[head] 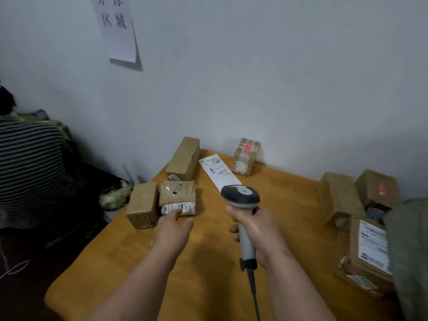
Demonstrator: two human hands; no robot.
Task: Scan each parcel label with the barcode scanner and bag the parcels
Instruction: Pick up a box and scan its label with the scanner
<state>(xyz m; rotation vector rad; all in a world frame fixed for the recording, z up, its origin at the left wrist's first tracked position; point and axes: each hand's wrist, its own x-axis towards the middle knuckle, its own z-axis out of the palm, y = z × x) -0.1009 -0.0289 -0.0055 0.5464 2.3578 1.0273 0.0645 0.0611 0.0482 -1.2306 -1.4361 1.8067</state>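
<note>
My right hand (256, 230) grips the grey handle of a barcode scanner (240, 198), its dark head raised above the middle of the wooden table (208, 262). My left hand (172, 224) reaches out with relaxed fingers, its fingertips touching the white label on the front of a small taped cardboard parcel (177, 193). A plain brown parcel (142, 203) stands right beside it on the left. A longer box (184, 158) lies behind them, and a white label sheet (218, 171) lies flat next to it.
A taped box (246, 156) stands against the wall. Several more parcels (340, 198) crowd the table's right side, one with a large label (372, 246). A grey-green bag (410, 251) hangs at the right edge. A person in a striped top (30, 167) sits at the left.
</note>
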